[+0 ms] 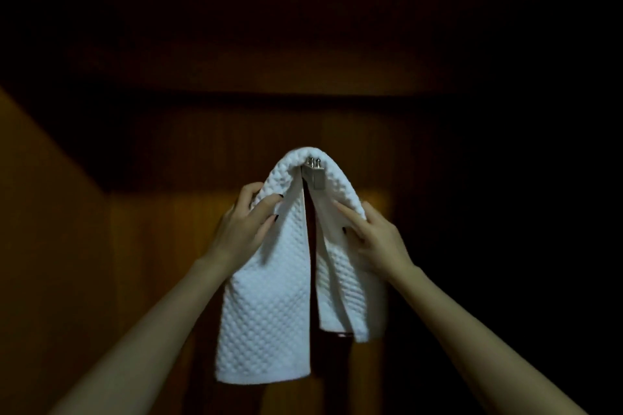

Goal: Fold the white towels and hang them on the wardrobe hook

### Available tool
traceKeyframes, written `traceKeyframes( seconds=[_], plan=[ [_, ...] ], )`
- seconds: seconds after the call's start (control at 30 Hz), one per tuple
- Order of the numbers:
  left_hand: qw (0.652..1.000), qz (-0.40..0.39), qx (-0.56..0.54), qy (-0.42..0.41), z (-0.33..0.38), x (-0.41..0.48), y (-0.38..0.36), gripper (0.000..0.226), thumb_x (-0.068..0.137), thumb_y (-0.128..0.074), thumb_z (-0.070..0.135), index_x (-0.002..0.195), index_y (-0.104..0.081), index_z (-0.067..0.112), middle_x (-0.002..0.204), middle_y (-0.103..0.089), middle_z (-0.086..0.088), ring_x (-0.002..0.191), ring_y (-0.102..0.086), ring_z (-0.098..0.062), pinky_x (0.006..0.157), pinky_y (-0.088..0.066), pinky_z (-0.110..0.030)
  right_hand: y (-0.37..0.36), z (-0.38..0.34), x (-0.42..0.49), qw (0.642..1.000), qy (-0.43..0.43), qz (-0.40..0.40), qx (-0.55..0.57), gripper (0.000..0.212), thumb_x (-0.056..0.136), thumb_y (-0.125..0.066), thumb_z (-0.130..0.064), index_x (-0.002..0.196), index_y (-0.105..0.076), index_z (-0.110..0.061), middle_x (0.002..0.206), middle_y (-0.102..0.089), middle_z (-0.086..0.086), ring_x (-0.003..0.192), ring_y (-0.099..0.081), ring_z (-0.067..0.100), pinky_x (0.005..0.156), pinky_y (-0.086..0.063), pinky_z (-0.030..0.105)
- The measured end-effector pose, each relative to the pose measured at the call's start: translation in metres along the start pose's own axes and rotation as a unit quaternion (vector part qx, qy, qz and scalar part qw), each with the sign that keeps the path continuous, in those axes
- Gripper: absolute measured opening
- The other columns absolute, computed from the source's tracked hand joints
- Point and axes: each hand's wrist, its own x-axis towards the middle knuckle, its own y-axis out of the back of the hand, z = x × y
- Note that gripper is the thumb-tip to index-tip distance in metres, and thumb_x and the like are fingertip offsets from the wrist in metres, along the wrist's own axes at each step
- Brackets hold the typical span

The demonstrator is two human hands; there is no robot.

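A folded white waffle-textured towel (269, 307) is draped over a small silver hook (314, 170) on the dark wooden wardrobe back panel. Its two halves hang down on either side of the hook; the left half reaches lower. My left hand (247, 224) grips the upper part of the left half, fingers curled over its edge. My right hand (372, 239) rests on the upper part of the right half, fingers spread flat against the cloth. The hook's two knobs poke out under the towel's top fold.
The wardrobe interior is dim. A wooden side wall (50, 229) slants in on the left, a dark overhang (303, 77) runs above the hook, and the right side is in deep shadow.
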Motion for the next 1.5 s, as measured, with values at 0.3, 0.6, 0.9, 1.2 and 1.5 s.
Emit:
traceKeyframes(
  seconds=[0.3, 0.6, 0.9, 1.2, 1.5],
  plan=[
    [0.979, -0.063, 0.13, 0.142, 0.026, -0.016, -0.012, 0.052, 0.094, -0.057, 0.023, 0.142, -0.038, 0.03, 0.139, -0.033, -0.016, 0.118, -0.04, -0.036, 0.091, -0.044, -0.043, 0.001, -0.021, -0.009, 0.992, -0.096, -0.015, -0.075, 0.069, 0.079, -0.059, 0.006, 0.142, -0.047, -0.02, 0.117, -0.054, 0.013, 0.087, -0.053, 0.027, 0.061, -0.037, 0.029],
    [0.97, -0.09, 0.099, 0.201, 0.05, -0.049, -0.056, 0.073, 0.088, -0.062, 0.013, 0.146, -0.026, 0.038, 0.15, -0.018, -0.01, 0.128, -0.034, -0.042, 0.079, -0.05, -0.051, -0.033, -0.039, -0.036, 0.999, -0.035, -0.013, -0.035, 0.08, 0.076, -0.067, 0.004, 0.146, -0.038, -0.021, 0.121, -0.056, 0.023, 0.091, -0.058, 0.035, 0.063, -0.052, 0.038],
    [0.958, -0.048, 0.056, 0.278, 0.07, -0.067, -0.083, 0.065, 0.09, -0.046, -0.002, 0.137, -0.046, 0.043, 0.136, -0.041, -0.021, 0.124, -0.037, -0.045, 0.097, -0.04, -0.051, -0.051, -0.058, -0.06, 0.99, -0.122, 0.062, 0.032, 0.061, 0.084, -0.055, 0.007, 0.141, -0.051, -0.015, 0.139, -0.045, 0.024, 0.115, -0.049, 0.04, 0.089, -0.049, 0.049],
    [0.978, 0.082, -0.04, 0.189, 0.048, -0.096, -0.058, 0.049, 0.087, -0.054, -0.007, 0.121, -0.056, 0.029, 0.121, -0.046, -0.007, 0.078, -0.057, -0.026, 0.057, -0.051, -0.042, -0.067, -0.086, -0.061, 0.978, 0.015, 0.074, 0.194, 0.05, 0.085, -0.057, 0.007, 0.134, -0.053, 0.0, 0.138, -0.048, 0.026, 0.131, -0.043, 0.033, 0.107, -0.04, 0.038],
    [0.975, 0.042, -0.095, 0.196, 0.018, -0.076, -0.031, 0.058, 0.085, -0.045, 0.011, 0.134, -0.039, 0.041, 0.128, -0.04, 0.007, 0.101, -0.044, 0.005, 0.08, -0.041, -0.007, -0.069, -0.109, 0.055, 0.882, -0.094, 0.034, 0.461, 0.064, 0.098, -0.038, -0.013, 0.153, -0.007, -0.016, 0.161, -0.012, 0.005, 0.149, -0.013, 0.011, 0.121, -0.015, 0.024]
  ],
)
